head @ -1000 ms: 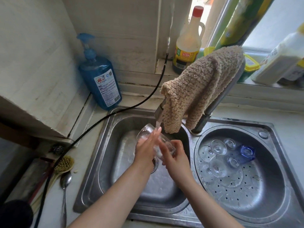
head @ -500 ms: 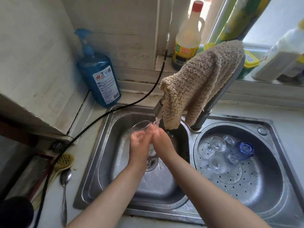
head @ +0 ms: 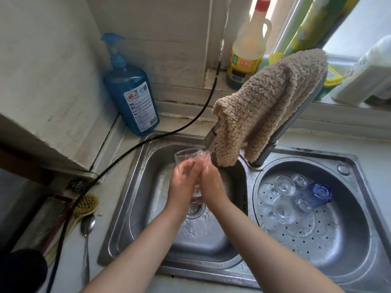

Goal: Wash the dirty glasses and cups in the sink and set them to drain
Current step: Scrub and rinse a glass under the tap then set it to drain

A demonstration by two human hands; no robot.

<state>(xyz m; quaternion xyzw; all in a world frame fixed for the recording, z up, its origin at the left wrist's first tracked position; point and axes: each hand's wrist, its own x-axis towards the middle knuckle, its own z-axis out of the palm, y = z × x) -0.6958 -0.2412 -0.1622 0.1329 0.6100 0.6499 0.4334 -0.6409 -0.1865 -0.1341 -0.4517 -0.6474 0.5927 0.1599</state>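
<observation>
A clear drinking glass [head: 184, 155] stands upright between my palms under the running tap [head: 209, 140], above the left sink basin [head: 135, 199]. My left hand [head: 181, 182] presses its left side and my right hand [head: 208, 182] presses its right side; the glass's lower part is hidden between them. Water runs over my fingers and down to the drain [head: 195, 209]. In the round right basin [head: 357, 240], several clear glasses [head: 284, 186] and a blue glass [head: 320, 194] sit upside down on the perforated floor.
A beige cloth [head: 266, 106] hangs over the tap's neck. A blue soap dispenser [head: 132, 100] stands at the back left corner. A black cable [head: 127, 151] crosses the counter. A brush [head: 85, 205] and spoon [head: 87, 227] lie left of the sink. Bottles [head: 247, 45] line the windowsill.
The glass was tilted on its side in my hands a second ago; now it is upright, mouth under the tap. Both hands have closed in to either side of it.
</observation>
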